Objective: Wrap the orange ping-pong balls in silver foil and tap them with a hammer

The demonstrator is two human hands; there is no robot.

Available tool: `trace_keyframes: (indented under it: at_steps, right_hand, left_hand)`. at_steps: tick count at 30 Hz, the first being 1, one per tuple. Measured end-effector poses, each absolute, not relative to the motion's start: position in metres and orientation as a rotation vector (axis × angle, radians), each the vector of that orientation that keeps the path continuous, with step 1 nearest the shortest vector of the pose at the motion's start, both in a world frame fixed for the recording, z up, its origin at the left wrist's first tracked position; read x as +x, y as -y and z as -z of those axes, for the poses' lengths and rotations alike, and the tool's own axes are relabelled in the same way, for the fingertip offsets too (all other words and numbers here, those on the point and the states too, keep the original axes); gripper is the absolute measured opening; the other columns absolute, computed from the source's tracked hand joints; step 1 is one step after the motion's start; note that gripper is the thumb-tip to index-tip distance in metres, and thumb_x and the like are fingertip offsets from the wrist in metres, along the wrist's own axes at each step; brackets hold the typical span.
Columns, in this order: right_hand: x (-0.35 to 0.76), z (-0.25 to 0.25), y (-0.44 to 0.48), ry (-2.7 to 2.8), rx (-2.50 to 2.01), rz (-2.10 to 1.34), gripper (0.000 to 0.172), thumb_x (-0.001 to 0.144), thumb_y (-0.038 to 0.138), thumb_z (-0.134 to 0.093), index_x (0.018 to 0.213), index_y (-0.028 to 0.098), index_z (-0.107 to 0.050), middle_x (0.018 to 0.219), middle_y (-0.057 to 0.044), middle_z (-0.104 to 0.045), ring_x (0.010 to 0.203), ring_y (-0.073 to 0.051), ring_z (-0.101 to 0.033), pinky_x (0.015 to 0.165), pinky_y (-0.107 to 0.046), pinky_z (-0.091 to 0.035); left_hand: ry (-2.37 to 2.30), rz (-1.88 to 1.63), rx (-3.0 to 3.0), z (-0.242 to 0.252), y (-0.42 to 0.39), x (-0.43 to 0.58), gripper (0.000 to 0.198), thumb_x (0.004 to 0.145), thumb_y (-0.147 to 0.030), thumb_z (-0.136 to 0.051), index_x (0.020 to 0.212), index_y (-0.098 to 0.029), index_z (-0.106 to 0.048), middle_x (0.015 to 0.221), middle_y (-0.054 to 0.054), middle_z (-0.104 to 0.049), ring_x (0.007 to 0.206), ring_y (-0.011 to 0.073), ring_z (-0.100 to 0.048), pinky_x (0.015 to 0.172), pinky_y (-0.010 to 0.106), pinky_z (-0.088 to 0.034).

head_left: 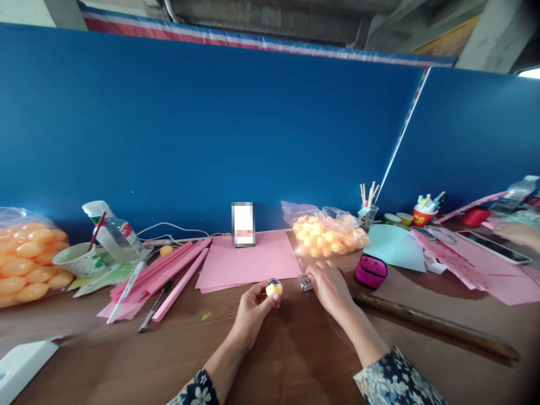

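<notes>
Between the thumb and fingers of my left hand point(252, 308) is a small pale-orange ball point(274, 289) with dark and silvery marks on its top. My right hand point(329, 286) is closed, palm down, at a small silvery, see-through object point(305, 282) on the brown table. The fingertips pinch its near side, and its exact kind is too small to tell. Just behind both hands lie large pink paper sheets point(248, 261). A clear plastic bag of orange balls point(327, 235) rests beyond my right hand.
A wooden stick point(434, 323) and a magenta pouch point(371, 271) lie to the right. Leftward are pink paper strips point(169, 270), pens, a paper cup point(78, 261) and another bag of balls point(29, 259). A phone-like screen point(243, 225) stands against the blue partition point(211, 124). Another person's hand point(521, 233) shows far right.
</notes>
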State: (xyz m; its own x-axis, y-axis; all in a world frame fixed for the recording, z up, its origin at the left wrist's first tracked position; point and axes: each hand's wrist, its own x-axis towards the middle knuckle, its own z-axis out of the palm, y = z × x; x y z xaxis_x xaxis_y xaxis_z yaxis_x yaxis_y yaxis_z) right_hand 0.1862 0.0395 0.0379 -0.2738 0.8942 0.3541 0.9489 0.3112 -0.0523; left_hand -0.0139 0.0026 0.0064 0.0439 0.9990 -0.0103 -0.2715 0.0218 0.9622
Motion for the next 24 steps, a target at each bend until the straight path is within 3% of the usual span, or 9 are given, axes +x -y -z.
trace_keyframes:
  at_steps: [9, 24]
  right_hand:
    - [0.187, -0.036, -0.041, 2.228, -1.64, 0.207, 0.017, 0.085, 0.019, -0.044, 0.073, 0.019, -0.055, 0.068, -0.002, -0.061, 0.065, -0.016, -0.048, 0.061, -0.027, -0.027]
    - [0.18, -0.022, -0.044, 1.887, -1.425, -0.144, 0.01, 0.082, 0.023, -0.048, 0.086, 0.02, -0.057, 0.084, -0.002, -0.065, 0.075, -0.016, -0.06, 0.067, -0.024, -0.041]
  left_hand:
    - [-0.96, -1.273, 1.01, -0.012, -0.001, -0.013, 0.038, 0.063, -0.031, -0.071, 0.095, -0.011, -0.065, 0.079, 0.005, -0.061, 0.063, 0.01, -0.051, 0.062, 0.023, -0.043]
    - [-0.924, -1.297, 0.994, -0.009, -0.001, -0.013, 0.038, 0.064, -0.031, -0.07, 0.095, -0.011, -0.065, 0.08, 0.006, -0.062, 0.065, 0.0105, -0.052, 0.061, 0.023, -0.044]
